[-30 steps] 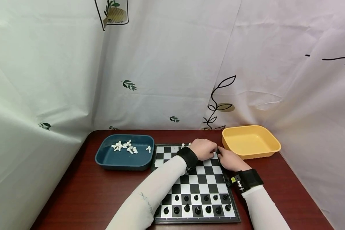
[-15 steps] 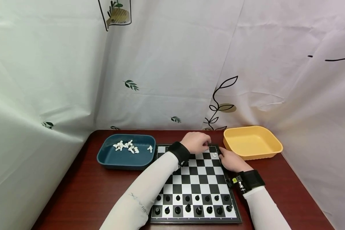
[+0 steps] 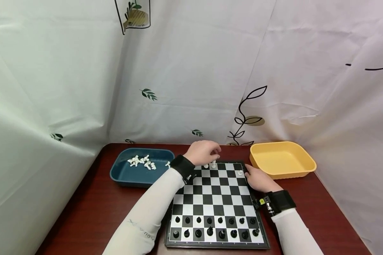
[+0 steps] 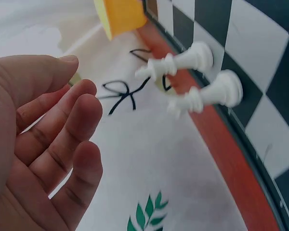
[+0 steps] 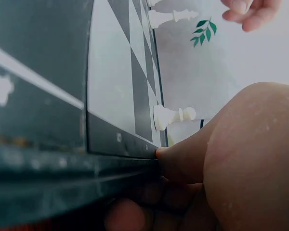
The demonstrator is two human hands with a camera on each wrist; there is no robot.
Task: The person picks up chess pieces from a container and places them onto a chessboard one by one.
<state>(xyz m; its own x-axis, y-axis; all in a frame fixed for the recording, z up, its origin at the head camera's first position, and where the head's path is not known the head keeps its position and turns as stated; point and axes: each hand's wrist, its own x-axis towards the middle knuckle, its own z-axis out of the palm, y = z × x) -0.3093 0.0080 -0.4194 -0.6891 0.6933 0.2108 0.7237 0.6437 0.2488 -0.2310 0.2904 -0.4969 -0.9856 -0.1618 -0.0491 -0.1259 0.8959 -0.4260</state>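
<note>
White pieces [image 3: 210,165] stand under the spread left hand [image 3: 203,152]; right hand [image 3: 256,179] grips the chessboard [image 3: 215,202] edge.

Chessboard [image 3: 217,202] between blue tray [image 3: 137,175] and yellow tray [image 3: 282,159]

The head view looks down and forward across the black-and-white chequered chessboard [image 3: 217,202] from its near edge. The left wrist view sits close above the board's far rim, facing two small white plastic chess pieces [image 4: 202,79], also seen from the head. The right wrist view hugs the board's right edge [image 5: 62,159], very close.
</note>
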